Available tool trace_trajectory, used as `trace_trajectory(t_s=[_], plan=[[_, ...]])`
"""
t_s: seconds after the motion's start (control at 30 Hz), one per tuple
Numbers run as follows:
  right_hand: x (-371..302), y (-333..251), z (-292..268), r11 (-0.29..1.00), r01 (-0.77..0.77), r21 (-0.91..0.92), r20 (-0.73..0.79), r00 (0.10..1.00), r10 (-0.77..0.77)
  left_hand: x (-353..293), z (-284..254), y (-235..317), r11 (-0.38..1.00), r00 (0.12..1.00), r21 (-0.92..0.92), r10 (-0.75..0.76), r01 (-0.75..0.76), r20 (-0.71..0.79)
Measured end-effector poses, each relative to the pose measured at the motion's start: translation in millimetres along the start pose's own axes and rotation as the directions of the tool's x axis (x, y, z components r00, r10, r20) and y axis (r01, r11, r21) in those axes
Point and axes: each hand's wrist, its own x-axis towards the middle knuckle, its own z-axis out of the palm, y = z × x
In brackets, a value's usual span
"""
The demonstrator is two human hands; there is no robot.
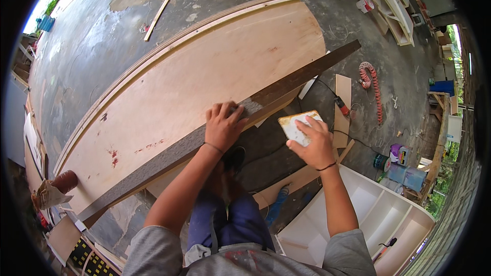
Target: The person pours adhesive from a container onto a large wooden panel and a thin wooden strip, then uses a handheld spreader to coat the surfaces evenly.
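A large plywood panel (204,71) lies before me, with a long dark brown strip (302,76) along its near edge, running from lower left to upper right. My left hand (223,125) rests on this strip about midway, its fingers bent over the edge and pressing on it. Just right of those fingers, the strip has a lighter grey patch. In my right hand (314,143) is a flat white rectangular piece (296,128) with yellow-brown stained edges, gripped between thumb and fingers. It is held off the near side of the strip, apart from it.
A brown jar (65,181) stands on the panel's left end. A white shelf unit (348,214) lies at lower right. A red-and-black power tool (341,106) with a cord, a coiled red hose (376,89), cans (399,154) and wood strips lie on the concrete floor.
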Motion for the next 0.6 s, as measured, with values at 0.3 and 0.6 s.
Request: trace_trajectory(t_s=[0.3,0.6], plan=[[5,5,-12,0.974,0.087,0.211,-0.171,0.984,-0.051,22,-4,23,0.997,1.000,-0.070,-0.018,0.017,-0.013],[28,-38,40,0.939,0.309,-0.152,-0.180,0.925,-0.334,-26,-24,-13,0.997,0.999,0.073,-0.025,0.023,0.026]])
